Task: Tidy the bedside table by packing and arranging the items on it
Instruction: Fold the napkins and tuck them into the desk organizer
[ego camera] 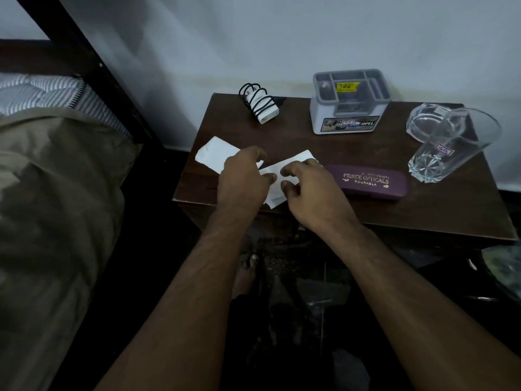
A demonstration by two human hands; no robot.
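**Both hands over white papers at the counter's front edge**

Two bare forearms reach up from the bottom of the view over a dark, dim floor, where a bare foot [245, 275] shows between them. At the near-left edge of the dark wooden counter [366, 204] both hands meet over white papers. The left hand [242, 179] lies on a folded white paper [215, 155] that sticks out beyond it toward the counter's left side; its fingers are bent down onto the sheet, but whether its grip is clamped on the paper or only resting there cannot be told. The right hand [307, 187] hovers over a second white paper strip [284, 167], its fingers loosely curled and apart, its grip closed on nothing that shows. The strip's near corner pokes out past the counter's front edge between the two hands.

Just right of the right hand, touching or nearly touching it, lies a closed purple spectacle case [369, 183] printed "PRINCE OPTICALS ROURKELA". Farther right stands a clear drinking glass [451, 148], upright, and directly behind it a clear glass ashtray [425, 122].

Toward the back of the counter sits a grey and white organiser box [349, 108] with open compartments, a yellow sticker inside and "OPEL" on its front label. At the back-left corner lies a white charger [260, 104] with its black cable wound around it.

To the left, apart from the counter, a bed [56, 193] with an olive cover and striped mattress stands against the pale wall [282, 38].
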